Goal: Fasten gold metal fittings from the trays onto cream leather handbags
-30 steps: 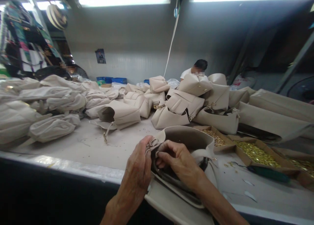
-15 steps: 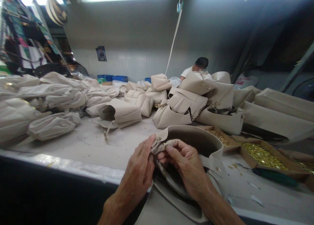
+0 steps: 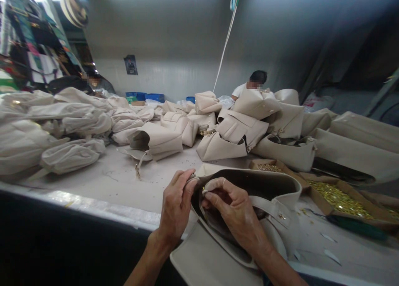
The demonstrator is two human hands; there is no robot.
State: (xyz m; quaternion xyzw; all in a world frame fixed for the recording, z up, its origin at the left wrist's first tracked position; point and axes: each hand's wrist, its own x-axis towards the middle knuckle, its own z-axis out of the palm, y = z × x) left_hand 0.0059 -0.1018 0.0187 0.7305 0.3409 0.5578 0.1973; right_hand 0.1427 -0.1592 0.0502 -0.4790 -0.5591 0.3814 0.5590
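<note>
A beige bag [image 3: 218, 255] lies open at the table's front edge, its dark inside showing and its flap hanging toward me. At the bag's left rim, my left hand [image 3: 177, 205] is closed, with thumb and fingers pinching a small piece of the bag's edge. My right hand [image 3: 232, 207] reaches over the opening, its thumb and forefinger pinched on a small gold metal piece [image 3: 204, 190]. Its other fingers curl down into the bag. A strap [image 3: 263, 203] with a gold fitting lies on the bag's right side.
Unfilled beige bags [image 3: 243, 128] are heaped behind. Soft beige bundles [image 3: 75, 157] pile at the left. Cardboard trays hold gold fittings [image 3: 338, 196] at the right, beside a dark green-handled tool [image 3: 358, 226]. Two people sit across the table.
My hands have moved apart, the left slightly leftward. The gold piece now shows at my right fingertips. The bag's opening has spread to the right, and its front flap shows more.
</note>
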